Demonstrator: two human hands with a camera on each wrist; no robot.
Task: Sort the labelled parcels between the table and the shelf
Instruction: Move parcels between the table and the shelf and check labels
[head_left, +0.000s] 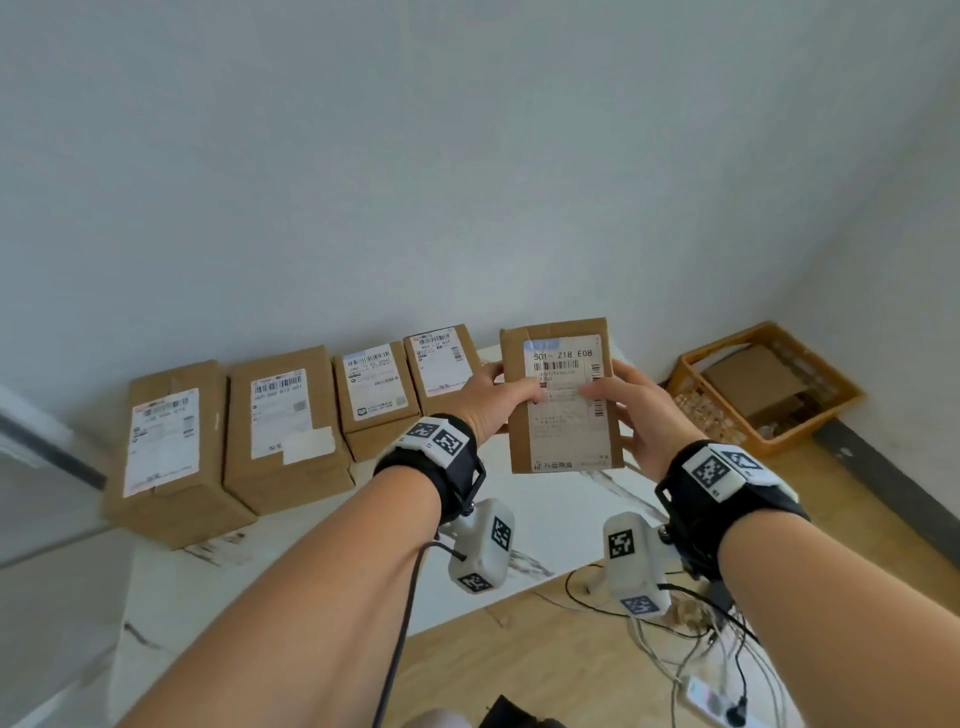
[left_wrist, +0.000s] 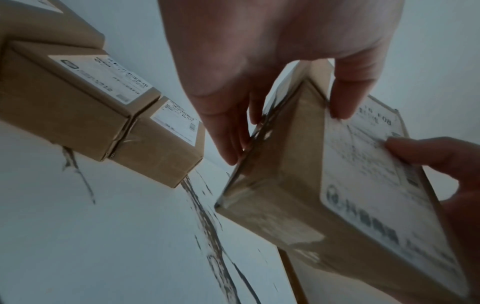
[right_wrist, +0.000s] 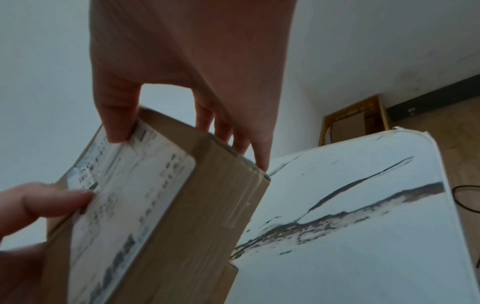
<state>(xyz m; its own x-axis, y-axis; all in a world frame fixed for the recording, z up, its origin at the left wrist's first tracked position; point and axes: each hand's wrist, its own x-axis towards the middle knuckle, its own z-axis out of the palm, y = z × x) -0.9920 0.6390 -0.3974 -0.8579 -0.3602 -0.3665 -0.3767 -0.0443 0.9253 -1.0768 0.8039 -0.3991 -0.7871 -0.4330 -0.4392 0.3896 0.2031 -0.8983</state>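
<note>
A flat cardboard parcel (head_left: 563, 415) with a white label reading 501-Z18 E08 is held up above the white marbled table (head_left: 545, 519). My left hand (head_left: 493, 400) grips its left edge, thumb on the label, fingers behind. My right hand (head_left: 636, 410) grips the right edge the same way. The left wrist view shows the parcel (left_wrist: 298, 195) under my left hand (left_wrist: 272, 92); in the right wrist view the parcel (right_wrist: 182, 205) sits under my right hand (right_wrist: 182, 82). Several labelled parcels (head_left: 285, 431) stand in a row along the table's back edge.
An orange plastic crate (head_left: 810, 431) with cardboard inside sits on the wooden floor in the right corner. Cables and a power strip (head_left: 711, 701) lie on the floor below the table's front edge. A plain wall rises behind the table.
</note>
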